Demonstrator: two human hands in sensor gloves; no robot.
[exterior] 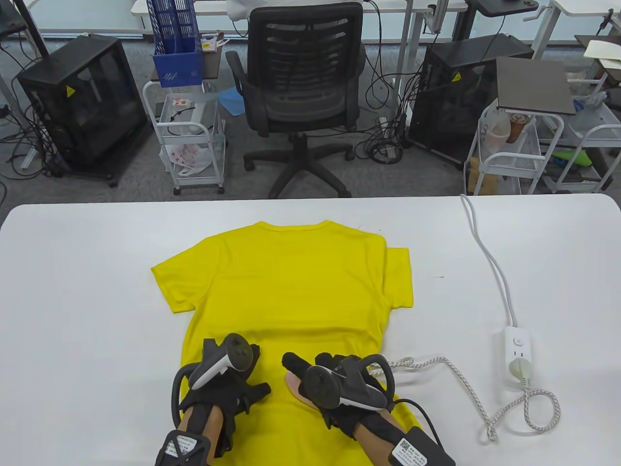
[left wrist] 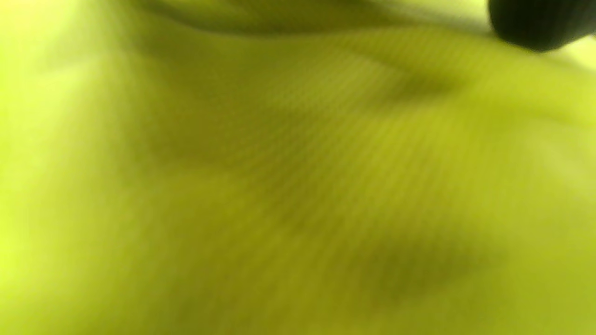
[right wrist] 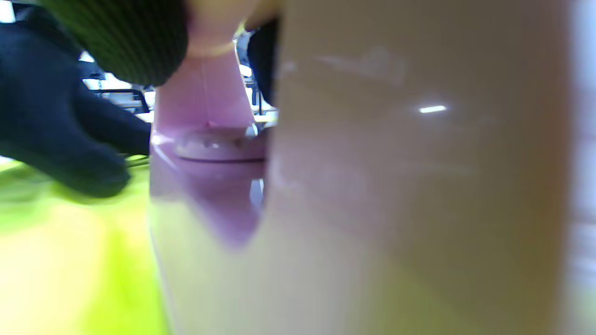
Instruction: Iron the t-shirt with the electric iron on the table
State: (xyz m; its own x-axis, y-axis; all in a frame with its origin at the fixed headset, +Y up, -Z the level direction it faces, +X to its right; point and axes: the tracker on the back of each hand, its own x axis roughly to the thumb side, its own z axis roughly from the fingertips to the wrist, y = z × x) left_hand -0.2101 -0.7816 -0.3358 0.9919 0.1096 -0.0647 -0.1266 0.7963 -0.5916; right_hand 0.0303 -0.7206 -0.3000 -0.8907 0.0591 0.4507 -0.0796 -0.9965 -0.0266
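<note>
A yellow t-shirt [exterior: 291, 286] lies flat on the white table [exterior: 77, 272], neck away from me. My left hand [exterior: 228, 383] rests on the shirt's lower part, fingers spread. My right hand [exterior: 335, 378] grips the handle of a pink iron [exterior: 294, 386], whose tip shows under the hand on the shirt's hem area. The left wrist view is filled by blurred yellow t-shirt [left wrist: 279, 186] cloth. In the right wrist view the pink iron [right wrist: 372, 186] fills the frame, with dark gloved fingers [right wrist: 56, 130] of the other hand at left.
The iron's braided cord [exterior: 465, 388] loops to a white power strip [exterior: 518, 352] on the right of the table, whose cable [exterior: 490, 262] runs to the far edge. A black office chair [exterior: 301, 97] stands beyond the table.
</note>
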